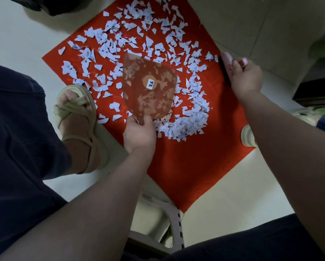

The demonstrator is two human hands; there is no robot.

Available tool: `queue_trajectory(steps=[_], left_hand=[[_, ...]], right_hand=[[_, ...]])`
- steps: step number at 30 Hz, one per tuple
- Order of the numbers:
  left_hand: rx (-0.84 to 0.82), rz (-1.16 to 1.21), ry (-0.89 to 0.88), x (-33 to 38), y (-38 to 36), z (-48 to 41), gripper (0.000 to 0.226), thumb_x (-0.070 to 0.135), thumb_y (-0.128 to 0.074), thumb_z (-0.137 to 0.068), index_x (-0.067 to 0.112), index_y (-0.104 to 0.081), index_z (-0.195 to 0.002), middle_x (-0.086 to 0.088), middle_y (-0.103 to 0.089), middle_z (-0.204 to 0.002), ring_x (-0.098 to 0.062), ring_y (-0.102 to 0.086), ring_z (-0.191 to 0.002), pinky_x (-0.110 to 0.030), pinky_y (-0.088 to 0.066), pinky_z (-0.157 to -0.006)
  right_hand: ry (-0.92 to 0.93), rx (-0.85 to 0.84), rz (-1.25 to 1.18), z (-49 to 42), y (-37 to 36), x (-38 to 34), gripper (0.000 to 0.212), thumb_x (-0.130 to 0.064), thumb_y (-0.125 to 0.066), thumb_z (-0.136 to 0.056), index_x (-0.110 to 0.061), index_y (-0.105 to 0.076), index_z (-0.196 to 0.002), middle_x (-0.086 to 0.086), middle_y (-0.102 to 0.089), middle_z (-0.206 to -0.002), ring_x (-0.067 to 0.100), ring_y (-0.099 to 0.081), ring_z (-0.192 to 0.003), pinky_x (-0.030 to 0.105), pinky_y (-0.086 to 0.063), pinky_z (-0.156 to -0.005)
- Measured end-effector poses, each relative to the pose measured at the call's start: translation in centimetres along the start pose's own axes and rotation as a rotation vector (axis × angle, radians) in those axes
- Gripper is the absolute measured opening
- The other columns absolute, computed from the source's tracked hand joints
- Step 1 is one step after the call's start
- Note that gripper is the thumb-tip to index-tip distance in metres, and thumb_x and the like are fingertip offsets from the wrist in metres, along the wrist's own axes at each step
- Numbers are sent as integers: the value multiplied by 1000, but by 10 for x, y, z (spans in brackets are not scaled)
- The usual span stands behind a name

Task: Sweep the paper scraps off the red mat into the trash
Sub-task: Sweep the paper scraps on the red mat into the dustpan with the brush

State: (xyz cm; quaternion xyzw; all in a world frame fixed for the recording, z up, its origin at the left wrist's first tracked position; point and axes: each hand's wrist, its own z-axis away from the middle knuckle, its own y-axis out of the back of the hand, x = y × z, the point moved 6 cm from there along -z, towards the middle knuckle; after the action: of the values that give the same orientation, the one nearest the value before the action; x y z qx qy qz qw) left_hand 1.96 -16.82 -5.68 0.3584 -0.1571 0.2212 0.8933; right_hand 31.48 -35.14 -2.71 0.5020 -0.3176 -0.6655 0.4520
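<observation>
My left hand (140, 132) curls around the handle of a see-through brownish dustpan (150, 87), which lies flat on the red mat (195, 166) over some of the paper scraps (120, 44); a small white label (150, 84) sits on its middle. My right hand (246, 76) grips a little brush (226, 63) with a pink handle and dark bristles at the mat's right edge, just beside the outermost scraps. The scraps cover the far half of the mat and ring the dustpan, with a thicker heap near its right side. My sandalled foot (78, 117) rests on the mat's left corner, on the pale floor (233, 200).
</observation>
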Motion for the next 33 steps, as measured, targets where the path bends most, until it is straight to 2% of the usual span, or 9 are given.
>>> queue_trajectory(steps=[3,6,11,18,21,24,27,30,33], left_hand=[[-6,2,0,4,-2,-1,25,40,-52,-93,16,-54,-85,4,-57,-75,-24,-57,-81,-31,-44,-72],[-9,15,0,4,-4,-1,26,42,-52,-93,17,-52,-84,4,-55,-73,-23,-56,-78,-34,-47,-74],[-13,8,11,1,-3,4,24,40,-52,-93,17,-52,-84,6,-53,-70,-21,-54,-74,-30,-40,-68],[-15,-5,0,1,2,2,25,41,-51,-93,18,-55,-84,6,-56,-72,-22,-58,-78,-30,-44,-70],[-17,-3,-5,4,1,1,24,41,-51,-93,19,-54,-84,6,-55,-72,-22,-56,-76,-31,-44,-69],[-25,-10,-5,6,-2,1,24,42,-51,-93,20,-51,-82,6,-52,-70,-21,-54,-74,-32,-45,-70],[-20,5,5,3,-3,1,24,41,-52,-93,20,-50,-82,6,-52,-69,-20,-53,-72,-31,-42,-68],[-24,16,22,1,-2,3,23,40,-52,-93,19,-52,-84,6,-53,-69,-19,-53,-70,-30,-40,-67],[-24,16,31,0,0,4,23,40,-52,-93,18,-53,-85,6,-53,-71,-19,-54,-72,-30,-41,-68]], right_hand=[[163,-109,41,7,-10,-4,28,-41,-48,-95,-27,-68,-110,3,-69,-108,21,-61,-101,23,-37,-74],[276,-153,45,17,-9,-1,25,-36,-48,-96,-29,-69,-107,2,-71,-102,20,-64,-94,28,-44,-77],[176,59,47,10,5,6,34,-41,-44,-94,-23,-67,-111,13,-69,-102,30,-62,-97,34,-44,-77],[-32,121,67,-13,2,-8,36,-42,-43,-97,-18,-64,-114,13,-66,-113,30,-57,-110,34,-42,-85],[22,50,87,-16,-10,-17,34,-41,-45,-96,-22,-65,-116,11,-67,-112,29,-60,-107,32,-43,-82],[196,-45,129,-9,-19,-20,34,-45,-45,-93,-29,-66,-114,9,-68,-107,28,-61,-102,30,-43,-79],[327,-93,107,2,-18,-14,36,-48,-41,-89,-33,-66,-111,7,-69,-106,27,-62,-100,36,-48,-84],[296,-7,5,8,-10,-5,36,-47,-42,-90,-29,-68,-106,8,-70,-101,25,-64,-96,37,-50,-83],[186,133,17,4,-2,0,38,-46,-40,-92,-25,-67,-108,11,-68,-102,27,-62,-97,34,-45,-79]])
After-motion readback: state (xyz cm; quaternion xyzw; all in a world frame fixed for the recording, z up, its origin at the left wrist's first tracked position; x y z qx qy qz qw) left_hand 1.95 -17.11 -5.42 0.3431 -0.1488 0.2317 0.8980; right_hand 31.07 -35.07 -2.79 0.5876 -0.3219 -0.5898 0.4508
